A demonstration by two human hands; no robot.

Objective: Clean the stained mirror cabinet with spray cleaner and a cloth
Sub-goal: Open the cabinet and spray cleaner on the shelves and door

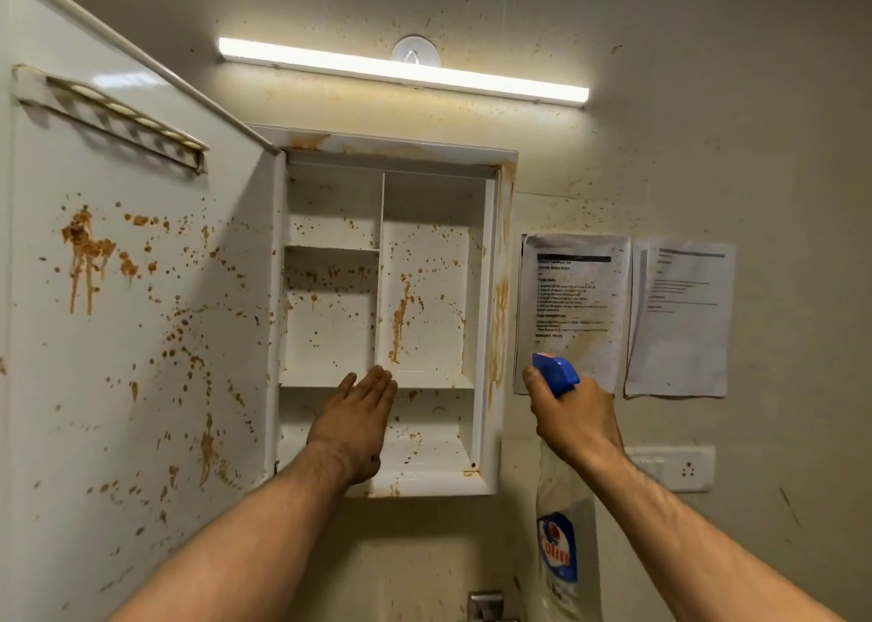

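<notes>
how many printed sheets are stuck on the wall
2. The left sheet hangs just right of the cabinet, its lower corner behind the spray bottle; the right sheet hangs beside it, above the wall socket. More pages may be hidden underneath.

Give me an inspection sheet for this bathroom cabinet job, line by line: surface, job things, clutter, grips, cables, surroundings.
Surface: cabinet stands open, with orange-brown splashes and drips on its shelves and back; door is swung out to the left and splashed too.
Job's things: spray bottle with a blue nozzle, held upright to the right of the cabinet; cloth, nothing seen.
Clutter: nothing seen.
Grips: left hand open and flat in front of the lower shelves; right hand grips the spray bottle at its neck.
Cables: nothing seen.
Surroundings: lit light bar above the cabinet; paper sheets stuck on the speckled wall; socket at lower right.
</notes>
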